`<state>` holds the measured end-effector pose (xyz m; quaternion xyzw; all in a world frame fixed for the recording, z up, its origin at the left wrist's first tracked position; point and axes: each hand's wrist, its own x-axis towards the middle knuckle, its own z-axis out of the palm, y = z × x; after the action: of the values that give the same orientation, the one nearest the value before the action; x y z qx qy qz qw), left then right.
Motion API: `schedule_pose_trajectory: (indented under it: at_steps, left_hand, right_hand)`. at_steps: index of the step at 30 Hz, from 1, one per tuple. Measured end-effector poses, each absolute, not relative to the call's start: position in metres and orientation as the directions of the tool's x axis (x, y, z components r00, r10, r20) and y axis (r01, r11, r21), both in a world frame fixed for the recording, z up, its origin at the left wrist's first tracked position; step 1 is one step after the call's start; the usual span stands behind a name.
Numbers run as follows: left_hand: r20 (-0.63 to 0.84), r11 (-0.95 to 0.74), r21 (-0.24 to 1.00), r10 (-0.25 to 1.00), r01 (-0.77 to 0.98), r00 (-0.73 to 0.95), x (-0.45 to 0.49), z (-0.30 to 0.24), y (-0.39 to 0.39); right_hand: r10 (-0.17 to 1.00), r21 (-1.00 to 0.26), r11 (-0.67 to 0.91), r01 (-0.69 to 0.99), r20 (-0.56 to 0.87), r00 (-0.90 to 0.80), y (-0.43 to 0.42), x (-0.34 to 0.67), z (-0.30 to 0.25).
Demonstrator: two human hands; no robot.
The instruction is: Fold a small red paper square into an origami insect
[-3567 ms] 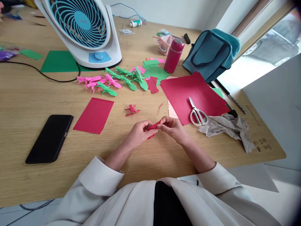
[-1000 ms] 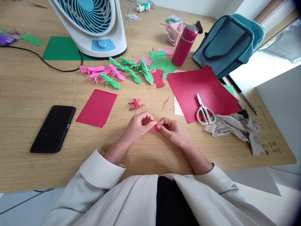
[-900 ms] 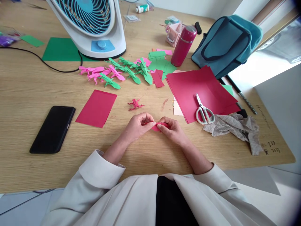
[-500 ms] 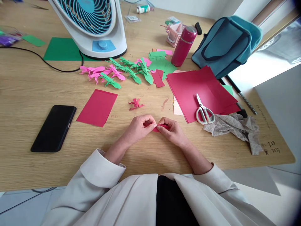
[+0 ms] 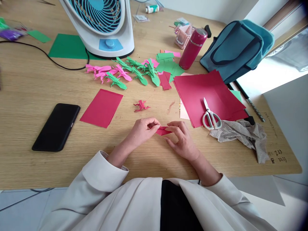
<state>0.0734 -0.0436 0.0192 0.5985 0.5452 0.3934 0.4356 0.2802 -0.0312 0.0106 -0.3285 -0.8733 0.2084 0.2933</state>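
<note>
A small folded piece of red paper (image 5: 164, 130) is pinched at its left end between the thumb and fingers of my left hand (image 5: 144, 130). My right hand (image 5: 184, 141) rests its fingertips on the paper's right part, its thumb held apart below, so it touches the paper without gripping it. Just beyond my hands lies a small red origami figure with thin legs (image 5: 141, 105). To its left is a flat red paper rectangle (image 5: 102, 108).
White-handled scissors (image 5: 211, 118) lie on red sheets (image 5: 192, 86) at the right, beside a crumpled cloth (image 5: 240, 134). A black phone (image 5: 56, 126) is at the left. Green and pink origami figures (image 5: 137, 72), a fan (image 5: 108, 32), a red bottle (image 5: 193, 48) and a blue bag (image 5: 233, 48) stand farther back.
My right thumb has let go of the red paper and moved away from the fingers, leaving more of the paper showing. My left hand keeps its pinch. The view has shifted slightly.
</note>
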Motion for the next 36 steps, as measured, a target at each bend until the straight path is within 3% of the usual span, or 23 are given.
schedule_pose_trajectory:
  at_steps: [4,8,17,26,36]
  left_hand:
    - [0.019,-0.072,0.916,0.99,0.394,0.137,0.077,0.015,-0.046]
    - [0.056,-0.15,0.863,0.978,0.483,0.203,0.079,0.009,-0.049]
    - [0.124,-0.315,0.645,0.942,0.696,0.312,0.086,0.005,-0.062]
    - [0.304,-0.557,0.471,0.83,0.684,0.468,0.065,0.001,-0.094]
    - [0.274,-0.608,0.252,0.791,0.753,0.547,0.063,0.001,-0.105]
  right_hand:
    - [0.585,-0.313,0.81,0.497,0.355,-0.729,-0.035,0.28,0.007]
    - [0.522,-0.225,0.853,0.471,0.355,-0.776,-0.036,0.279,0.002]
    - [0.49,-0.242,0.868,0.434,0.271,-0.829,-0.045,0.284,-0.001]
    - [0.5,-0.303,0.856,0.419,0.275,-0.821,-0.053,0.287,0.0]
    - [0.511,-0.279,0.853,0.44,0.284,-0.811,-0.061,0.288,-0.002]
